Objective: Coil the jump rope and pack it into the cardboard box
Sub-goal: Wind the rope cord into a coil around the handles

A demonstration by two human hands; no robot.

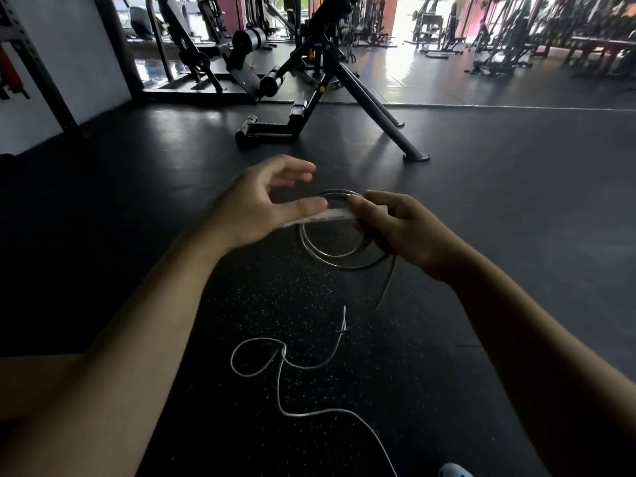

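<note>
The jump rope is a thin grey cord with a white handle (328, 215). My right hand (402, 232) grips the handle's right end together with a few coiled loops of cord (340, 256) that hang below it. Beside the handle's left end, my left hand (261, 204) has its fingers spread and its thumb lying along the handle. The loose cord (292, 366) drops from the coil and snakes across the floor toward me, with one small loop in it. No cardboard box is in view.
Dark speckled rubber gym flooring (481, 201) lies all around. A black exercise bench frame (327, 108) with angled legs stands just beyond my hands. Several more machines stand at the back, and a white wall with a rack upright (44, 70) is at the left.
</note>
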